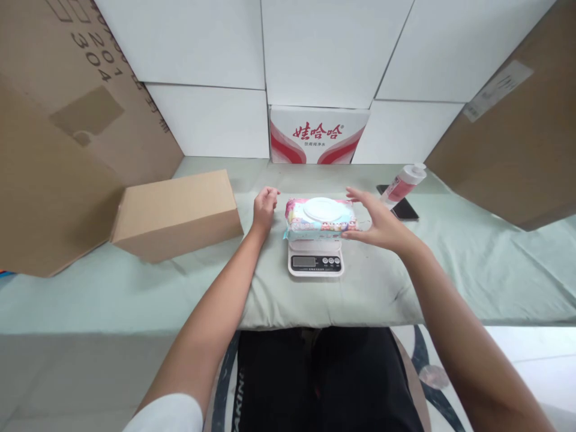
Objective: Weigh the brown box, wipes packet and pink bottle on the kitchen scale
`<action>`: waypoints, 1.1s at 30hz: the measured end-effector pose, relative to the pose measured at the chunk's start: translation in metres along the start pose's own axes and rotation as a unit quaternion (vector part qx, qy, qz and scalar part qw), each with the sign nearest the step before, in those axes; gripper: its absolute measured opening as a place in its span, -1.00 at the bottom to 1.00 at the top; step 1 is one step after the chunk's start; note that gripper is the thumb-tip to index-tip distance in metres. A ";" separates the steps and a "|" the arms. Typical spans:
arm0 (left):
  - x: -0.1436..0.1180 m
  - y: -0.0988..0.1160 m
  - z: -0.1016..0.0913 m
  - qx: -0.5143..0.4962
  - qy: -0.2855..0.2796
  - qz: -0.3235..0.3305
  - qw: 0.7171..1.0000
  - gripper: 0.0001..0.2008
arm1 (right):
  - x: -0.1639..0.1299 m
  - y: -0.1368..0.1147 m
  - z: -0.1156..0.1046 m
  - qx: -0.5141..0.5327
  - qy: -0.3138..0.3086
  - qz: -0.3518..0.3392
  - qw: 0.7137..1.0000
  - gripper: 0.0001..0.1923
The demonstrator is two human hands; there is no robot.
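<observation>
A pack of wet wipes (315,225) with a white oval lid and a pink and blue cartoon print lies across a small white digital kitchen scale (293,271), hiding most of its platform. No reading can be made out on the scale's display. Around the pack's right end my right hand (380,225) is spread, the thumb at the front lower corner and the fingers by the back edge, with a gap between pack and palm. My left hand (265,209) rests on the cloth left of the pack, fingers curled in with nothing visible in them, apart from the pack.
On the left stands a closed brown carton (180,207), beside a tall cardboard sheet (90,138). A bottle with a pink label (400,185) and a dark phone (406,210) are at the right. White boxes (211,120) and a red-and-white printed box (317,135) line the back.
</observation>
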State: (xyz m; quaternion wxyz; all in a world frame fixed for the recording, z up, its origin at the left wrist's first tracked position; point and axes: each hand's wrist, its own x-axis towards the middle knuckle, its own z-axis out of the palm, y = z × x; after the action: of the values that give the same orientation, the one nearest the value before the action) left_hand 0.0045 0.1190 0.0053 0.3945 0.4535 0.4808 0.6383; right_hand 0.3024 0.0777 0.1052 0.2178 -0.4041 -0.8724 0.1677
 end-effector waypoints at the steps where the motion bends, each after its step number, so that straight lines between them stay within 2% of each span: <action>1: -0.003 0.003 -0.001 0.004 -0.016 0.041 0.999 -0.74 | -0.010 0.010 0.004 0.025 0.022 0.024 0.999 0.11; 3: -0.009 0.009 -0.003 0.040 -0.067 0.137 0.988 -0.57 | -0.028 0.026 0.016 0.069 0.053 0.065 0.994 0.14; 5: -0.015 0.014 -0.005 0.095 -0.148 0.212 0.961 -0.35 | -0.037 0.038 0.030 0.101 0.069 0.091 0.988 0.12; 8: -0.023 0.020 -0.010 0.152 -0.259 0.239 0.923 -0.08 | -0.037 0.045 0.049 0.140 0.097 0.103 0.980 0.07; 10: -0.026 0.023 -0.014 0.178 -0.289 0.226 0.913 0.04 | -0.032 0.047 0.057 0.165 0.119 0.108 0.973 0.07; 12: -0.027 0.029 -0.019 0.213 -0.298 0.209 0.907 0.10 | -0.027 0.048 0.063 0.194 0.131 0.112 0.966 0.13; 15: -0.030 0.044 -0.021 0.269 -0.302 0.204 0.891 0.07 | -0.022 0.049 0.067 0.236 0.124 0.108 0.958 0.21; 19: -0.042 0.067 -0.012 0.341 -0.310 0.230 0.857 0.00 | -0.022 0.047 0.067 0.261 0.109 0.093 0.955 0.18; 22: -0.055 0.074 -0.004 0.385 -0.316 0.227 0.837 0.03 | -0.022 0.046 0.068 0.265 0.117 0.084 0.953 0.22; 29: -0.059 0.064 -0.002 0.369 -0.311 0.248 0.840 -0.07 | -0.018 0.045 0.075 0.294 0.073 0.056 0.951 0.27; 33: -0.065 0.074 0.006 0.340 -0.320 0.262 0.845 -0.12 | -0.037 0.037 0.074 0.332 0.112 0.059 0.935 0.28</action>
State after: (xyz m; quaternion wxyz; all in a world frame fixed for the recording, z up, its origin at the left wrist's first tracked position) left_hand 0.0230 0.0424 0.0650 0.1655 0.8475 0.3781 0.3338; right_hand 0.3085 0.0629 0.0160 0.4258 -0.3760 -0.7114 0.4138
